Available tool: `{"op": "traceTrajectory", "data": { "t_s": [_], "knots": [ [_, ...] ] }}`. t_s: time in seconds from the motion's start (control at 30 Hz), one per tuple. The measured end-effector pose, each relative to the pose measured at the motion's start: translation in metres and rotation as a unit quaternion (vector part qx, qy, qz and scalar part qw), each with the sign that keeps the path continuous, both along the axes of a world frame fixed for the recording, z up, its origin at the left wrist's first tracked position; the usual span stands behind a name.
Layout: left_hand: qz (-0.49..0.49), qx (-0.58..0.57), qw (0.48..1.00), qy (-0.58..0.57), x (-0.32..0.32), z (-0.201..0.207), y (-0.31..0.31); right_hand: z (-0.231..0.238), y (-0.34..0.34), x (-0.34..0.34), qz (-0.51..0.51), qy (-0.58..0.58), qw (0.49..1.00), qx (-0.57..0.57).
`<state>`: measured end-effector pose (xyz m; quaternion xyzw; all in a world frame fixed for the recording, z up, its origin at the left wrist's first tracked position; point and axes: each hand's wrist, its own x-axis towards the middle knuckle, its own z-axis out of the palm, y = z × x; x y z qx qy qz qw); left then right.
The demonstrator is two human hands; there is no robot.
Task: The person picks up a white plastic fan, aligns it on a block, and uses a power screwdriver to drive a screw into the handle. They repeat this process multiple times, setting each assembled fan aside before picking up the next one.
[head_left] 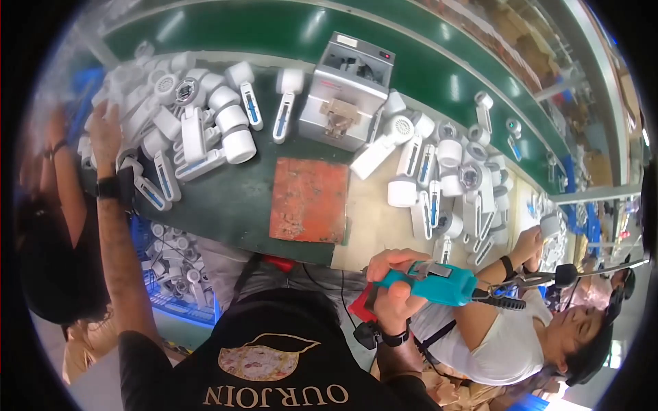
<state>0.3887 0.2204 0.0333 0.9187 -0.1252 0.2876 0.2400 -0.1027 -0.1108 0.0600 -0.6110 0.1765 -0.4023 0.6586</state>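
Note:
My left hand [107, 135] reaches out to the far left, its fingers stretched over a heap of white handheld fans [195, 133]; whether it touches one is hard to make out there. In my right hand [394, 294], at the front right of the bench, is a teal handheld power tool [445, 283], gripped with the fingers wrapped round its left end. A metal clip lies on the tool's top, and a dark cord and rod run off its right end. The fans have round heads, some with grilles, and handles with blue strips.
An orange-red mat [309, 200] lies mid-bench, with a grey metal screw feeder [348, 89] behind it. More white fans [449, 181] lie to the right. Below left stands a blue crate [175, 288] of parts. One co-worker [500, 329] is at right, another [58, 253] at left.

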Motion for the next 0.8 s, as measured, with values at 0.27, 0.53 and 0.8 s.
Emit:
{"op": "traceTrajectory", "data": {
  "t_s": [0.27, 0.53, 0.8],
  "knots": [
    [-0.462, -0.129, 0.874, 0.082, -0.21, 0.065, -0.245, -0.002, -0.002, -0.023, -0.018, 0.008, 0.999, 0.027],
    [-0.604, -0.105, 0.781, 0.121, -0.301, 0.045, -0.32, 0.0, 0.001, -0.06, 0.047, 0.034, 0.998, 0.008],
    [-0.572, -0.046, 0.809, 0.125, -0.295, 0.007, -0.311, -0.002, -0.005, -0.059, 0.053, 0.047, 0.996, 0.045]
  ]
}}
